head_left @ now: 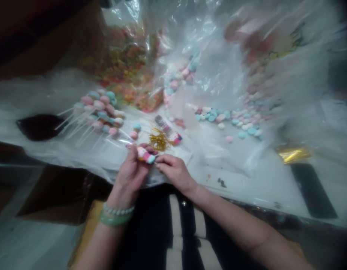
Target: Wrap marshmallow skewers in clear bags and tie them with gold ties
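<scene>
My left hand [129, 176], with a green bangle [116, 218] and a pearl-like bead bracelet [118, 209] on the wrist, grips a pink, white and blue candy pop [145, 155] wrapped in clear plastic film. My right hand [175, 172] presses its fingertips against the candy's blue end, and its thumb is hidden. Just beyond the hands lies a tangle of gold twist ties [159, 139], beside another striped candy pop [169, 131]. A bunch of pastel lollipops on white sticks [100, 114] lies to the left.
A white plastic sheet [218, 176] covers the table, with loose pastel candies [229, 119] scattered on it. Orange candy [125, 75] fills a clear bag behind. A black phone [314, 191], gold foil [293, 153] and a cardboard box [52, 195] sit around the table.
</scene>
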{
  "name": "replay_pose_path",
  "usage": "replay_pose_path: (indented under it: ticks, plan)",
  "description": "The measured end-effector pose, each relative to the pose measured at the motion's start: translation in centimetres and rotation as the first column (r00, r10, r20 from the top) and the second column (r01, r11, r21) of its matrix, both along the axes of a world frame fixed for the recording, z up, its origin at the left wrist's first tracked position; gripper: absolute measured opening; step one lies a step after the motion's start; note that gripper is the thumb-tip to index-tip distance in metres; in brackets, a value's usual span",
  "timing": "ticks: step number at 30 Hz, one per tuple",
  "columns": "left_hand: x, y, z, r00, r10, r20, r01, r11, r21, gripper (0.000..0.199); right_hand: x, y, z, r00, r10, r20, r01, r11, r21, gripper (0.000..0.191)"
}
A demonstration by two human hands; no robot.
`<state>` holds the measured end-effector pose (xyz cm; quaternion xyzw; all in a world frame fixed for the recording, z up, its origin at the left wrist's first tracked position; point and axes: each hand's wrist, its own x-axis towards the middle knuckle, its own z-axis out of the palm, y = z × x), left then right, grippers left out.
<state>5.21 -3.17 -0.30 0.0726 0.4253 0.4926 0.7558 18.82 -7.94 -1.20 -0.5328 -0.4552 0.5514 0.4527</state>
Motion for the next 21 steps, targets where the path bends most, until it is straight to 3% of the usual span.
replay_pose_path:
  ticks: [4,9,16,21]
  plan:
    - [-1.1,0.6,0.1,0.999,0.019,0.044,-0.018,1.000,-0.023,0.026,0.5,-0.2,-0.6,0.993,0.021,0.114,-0.023,1.000,0.012,0.010]
    - [-1.3,0.4,0.4,0.998,-0.007,-0.062,0.003,0.998,-0.064,0.027,0.4,0.1,-0.8,0.975,-0.010,0.222,-0.007,0.997,0.077,0.012]
    - [0.9,-0.6,0.0,1.000,-0.007,0.013,0.007,1.000,-0.005,0.034,-1.0,-0.3,-1.2,0.963,-0.069,0.261,0.017,0.980,0.198,0.014]
    - [0.2,-0.7,-0.6,0.997,-0.067,0.034,0.068,0.998,-0.014,0.029,-0.1,-0.5,-1.6,0.984,0.019,0.175,-0.047,0.987,0.155,0.014]
